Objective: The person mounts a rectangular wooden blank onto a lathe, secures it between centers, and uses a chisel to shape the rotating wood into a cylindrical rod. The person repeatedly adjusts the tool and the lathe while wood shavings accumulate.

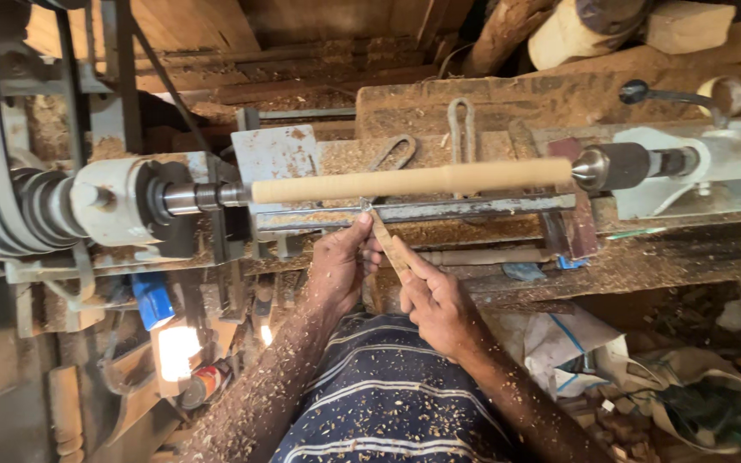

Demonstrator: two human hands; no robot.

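A long pale wooden rod (413, 181) is mounted across a wood lathe, between the drive spindle (203, 196) on the left and the pointed tailstock centre (589, 168) on the right. A wood-handled chisel (388, 244) rests on the metal tool rest (439, 210) with its tip just under the rod. My left hand (340, 266) pinches the blade near the rest. My right hand (439, 304) grips the handle lower down. Both forearms are dusted with wood chips.
The belt and stepped pulley (19, 210) sit at far left. A tailstock crank handle (671, 94) is at upper right. Sawdust covers the lathe bed (490, 111). Bags and scrap pieces (645, 377) lie on the floor at right; a blue object (153, 300) hangs below the headstock.
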